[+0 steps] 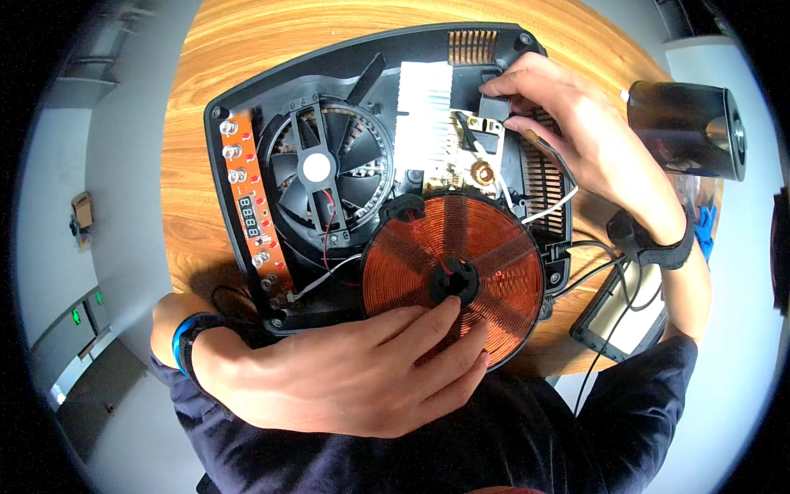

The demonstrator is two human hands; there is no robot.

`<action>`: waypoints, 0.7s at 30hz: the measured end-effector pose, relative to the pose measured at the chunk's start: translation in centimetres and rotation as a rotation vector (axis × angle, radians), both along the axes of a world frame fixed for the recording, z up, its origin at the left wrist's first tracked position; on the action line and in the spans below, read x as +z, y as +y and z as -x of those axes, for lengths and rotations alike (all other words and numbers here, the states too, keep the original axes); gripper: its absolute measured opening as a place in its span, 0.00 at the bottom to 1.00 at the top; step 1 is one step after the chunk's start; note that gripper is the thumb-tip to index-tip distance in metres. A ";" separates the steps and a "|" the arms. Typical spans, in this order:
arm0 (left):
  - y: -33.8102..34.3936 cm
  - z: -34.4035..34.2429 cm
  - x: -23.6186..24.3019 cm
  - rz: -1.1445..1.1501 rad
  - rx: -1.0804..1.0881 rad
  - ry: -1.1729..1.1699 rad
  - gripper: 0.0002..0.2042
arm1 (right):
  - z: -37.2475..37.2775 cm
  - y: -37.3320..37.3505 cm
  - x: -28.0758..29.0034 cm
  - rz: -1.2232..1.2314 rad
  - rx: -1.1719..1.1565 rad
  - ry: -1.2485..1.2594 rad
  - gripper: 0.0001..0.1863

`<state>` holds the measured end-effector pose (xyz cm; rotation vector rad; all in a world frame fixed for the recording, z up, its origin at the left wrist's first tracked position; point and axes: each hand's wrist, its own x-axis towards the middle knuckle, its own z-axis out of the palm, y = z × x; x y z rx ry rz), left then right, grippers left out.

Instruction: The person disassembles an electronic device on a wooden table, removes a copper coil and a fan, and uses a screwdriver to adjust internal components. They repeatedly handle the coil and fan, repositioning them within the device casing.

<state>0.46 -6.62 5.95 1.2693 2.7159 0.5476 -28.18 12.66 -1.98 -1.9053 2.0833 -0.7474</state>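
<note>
An opened induction cooker base (300, 70) lies in front of me, its black housing holding a fan (362, 165), a white finned heat sink (424, 123) and a circuit board (461, 169). At the board's far right corner, my right hand (568, 107) pinches a dark grey block-shaped component (494, 109) between thumb and fingers. A round copper coil (395, 255) overhangs the housing's near edge. My left hand (354, 370) grips its near left part, fingers across the top and thumb hidden. White leads run from the coil's side toward the board.
An orange display board (247, 198) lines the housing's left side. Right of the housing stand a black cylinder (683, 128) and a dark-framed flat panel (625, 317), with black cables (613, 255) between. Wood-grain tabletop (247, 41) surrounds the base.
</note>
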 end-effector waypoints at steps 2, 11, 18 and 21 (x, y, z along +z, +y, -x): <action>-0.1 0.3 0.0 -0.007 -0.006 -0.018 0.27 | 0.1 -0.3 -0.2 0.001 0.013 -0.016 0.18; -1.6 1.3 0.8 0.009 0.220 0.002 0.23 | -0.1 -0.8 0.0 -0.066 0.035 -0.029 0.20; -5.0 4.3 -0.4 0.192 0.474 -0.130 0.42 | -0.1 -1.5 0.3 -0.031 0.052 -0.040 0.18; -6.2 5.9 -1.4 0.257 0.481 -0.147 0.49 | -0.4 -1.7 0.2 -0.069 0.021 -0.035 0.17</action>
